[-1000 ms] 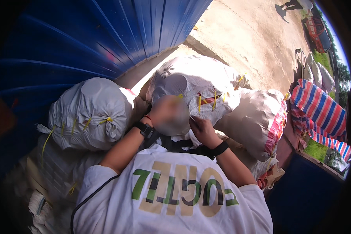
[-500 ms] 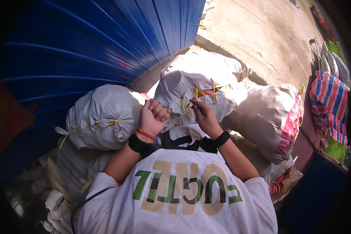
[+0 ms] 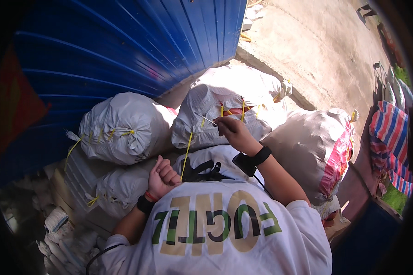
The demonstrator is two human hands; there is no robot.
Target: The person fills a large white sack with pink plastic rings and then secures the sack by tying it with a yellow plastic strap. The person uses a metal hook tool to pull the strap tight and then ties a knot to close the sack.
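Note:
A stuffed white woven sack (image 3: 234, 87) lies in front of me, its near side laced with yellow string over an opening where something reddish shows. My left hand (image 3: 163, 178) is closed close to my chest, pulling a length of yellow string (image 3: 186, 156) that runs taut down from the sack. At the seam, my right hand (image 3: 234, 132) grips a thin metal needle-like tool (image 3: 209, 120) whose tip points left over the sack. The end of the tool inside my fingers is hidden.
Another tied white sack (image 3: 121, 128) sits at left beside a blue corrugated metal wall (image 3: 124, 46). A greyish sack with a pink band (image 3: 307, 146) lies right. Farther right is a striped red, white and blue sheet (image 3: 390, 133). A person's legs (image 3: 366, 10) show at the far upper right.
My left hand has drawn back toward my chest, stretching the yellow string. My right hand stays by the seam, shifted slightly left, and the metal tool now shows clearly.

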